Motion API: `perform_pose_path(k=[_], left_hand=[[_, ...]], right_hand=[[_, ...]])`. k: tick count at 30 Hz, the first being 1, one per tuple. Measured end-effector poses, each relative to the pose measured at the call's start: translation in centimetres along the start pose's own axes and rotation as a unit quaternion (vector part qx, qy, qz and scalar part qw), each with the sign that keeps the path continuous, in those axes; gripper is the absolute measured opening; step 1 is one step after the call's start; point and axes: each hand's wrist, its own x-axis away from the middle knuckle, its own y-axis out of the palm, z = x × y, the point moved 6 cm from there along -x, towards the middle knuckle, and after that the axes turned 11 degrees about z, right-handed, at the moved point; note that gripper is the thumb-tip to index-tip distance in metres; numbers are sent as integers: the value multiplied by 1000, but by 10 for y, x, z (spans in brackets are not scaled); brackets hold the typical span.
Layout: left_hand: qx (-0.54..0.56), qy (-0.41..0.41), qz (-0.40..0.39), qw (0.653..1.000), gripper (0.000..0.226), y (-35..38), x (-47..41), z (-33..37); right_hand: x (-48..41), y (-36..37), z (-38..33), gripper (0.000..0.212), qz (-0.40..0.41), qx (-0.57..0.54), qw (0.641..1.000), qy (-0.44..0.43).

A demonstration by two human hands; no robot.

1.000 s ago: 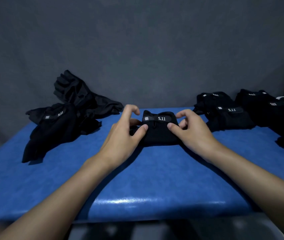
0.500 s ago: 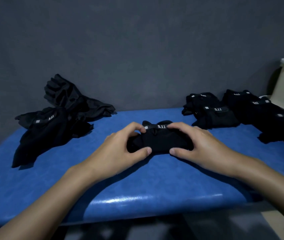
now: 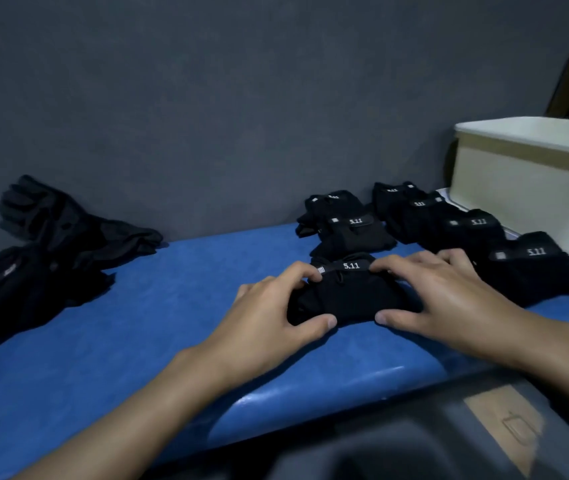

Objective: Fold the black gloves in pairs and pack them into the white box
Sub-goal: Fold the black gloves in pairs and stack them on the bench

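Head view: folded pair (image 3: 349, 299) sits on the blue table (image 3: 172, 323), centre-right, "5.11" strap facing up on its far edge. Left hand (image 3: 269, 320) grips its left end, thumb curled against the near edge, fingers curled over the far edge by the strap. Right hand (image 3: 449, 299) mirrors that on the right end, thumb at the near edge, fingers over the top. Both hands are in contact and the pair is resting on the table. Finished bundles (image 3: 466, 230) lie in two rows just behind and to the right, the nearest one just beside the right hand's fingers. White box (image 3: 532, 188) is at the far right, behind those bundles. Loose gloves (image 3: 33, 265) are heaped at the table's left end, well apart from the hands. Grey wall (image 3: 241, 98) behind.
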Motion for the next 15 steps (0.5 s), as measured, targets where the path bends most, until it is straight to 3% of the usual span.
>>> perform_pose_path(k=[6, 15], left_hand=[[-21, 2, -2, 1000, 44, 22, -25, 16], [-62, -1, 15, 998, 47, 32, -47, 21]], right_hand=[[-9, -14, 14, 57, 12, 88, 996, -5], [-29, -8, 37, 59, 31, 120, 992, 18]])
